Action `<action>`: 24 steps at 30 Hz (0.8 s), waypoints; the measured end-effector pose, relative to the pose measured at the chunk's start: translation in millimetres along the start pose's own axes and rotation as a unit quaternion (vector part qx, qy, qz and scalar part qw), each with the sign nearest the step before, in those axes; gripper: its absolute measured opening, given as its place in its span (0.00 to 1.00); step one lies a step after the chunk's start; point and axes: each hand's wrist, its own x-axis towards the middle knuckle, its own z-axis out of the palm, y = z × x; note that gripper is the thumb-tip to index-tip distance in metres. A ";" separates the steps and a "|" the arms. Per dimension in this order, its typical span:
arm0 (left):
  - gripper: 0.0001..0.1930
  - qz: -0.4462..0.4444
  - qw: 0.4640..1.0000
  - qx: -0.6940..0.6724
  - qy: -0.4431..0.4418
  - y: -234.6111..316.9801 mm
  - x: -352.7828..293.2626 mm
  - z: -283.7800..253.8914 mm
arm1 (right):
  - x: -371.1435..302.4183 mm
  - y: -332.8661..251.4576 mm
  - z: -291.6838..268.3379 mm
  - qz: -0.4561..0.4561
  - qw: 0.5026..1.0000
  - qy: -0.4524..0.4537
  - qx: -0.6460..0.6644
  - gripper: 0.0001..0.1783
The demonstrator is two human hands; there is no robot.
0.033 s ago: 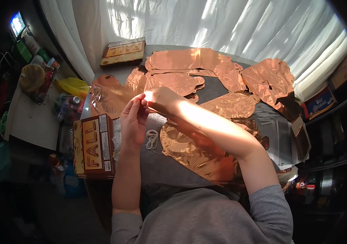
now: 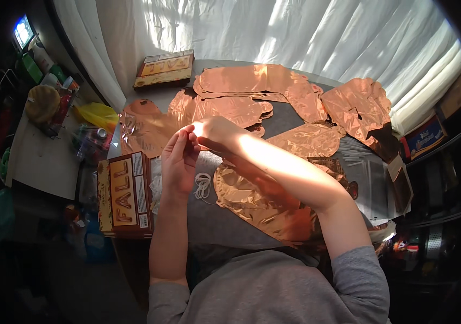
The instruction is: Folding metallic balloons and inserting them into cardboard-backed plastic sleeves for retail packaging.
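My left hand (image 2: 179,162) is raised over the left half of the table, its fingertips pinched together. Bright sun falls across my right hand (image 2: 211,131), which meets the left at the fingertips with its fingers closed. Whatever lies between them is too small or hidden to name. Just below, a coil of white string (image 2: 203,184) rests on the table. Right of the string, a large flat copper foil balloon (image 2: 252,202) lies under my right forearm. Beyond my hands are more flat foil balloons: a long one (image 2: 241,81), a smaller one (image 2: 228,110) and one at the left (image 2: 144,127).
A stack of printed brown boxes (image 2: 125,194) stands at the table's left edge, another box (image 2: 164,68) at the back left. Another foil balloon (image 2: 357,110) lies back right, near clear straws (image 2: 355,151). A white curtain (image 2: 295,32) hangs behind the grey table (image 2: 209,229).
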 end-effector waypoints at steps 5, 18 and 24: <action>0.11 -0.006 0.998 -0.058 -0.012 0.4 0.5 0.1 | 10.6 2.6 1.8 -0.054 0.993 -0.005 -0.105 0.15; 0.21 0.265 0.586 0.761 0.082 -24.5 1.6 -18.5 | 30.6 20.5 -16.0 0.002 0.999 0.022 -0.037 0.10; 0.33 0.114 0.515 0.844 0.095 -24.1 4.9 -25.3 | 30.9 28.1 -10.4 0.023 0.996 0.058 -0.058 0.11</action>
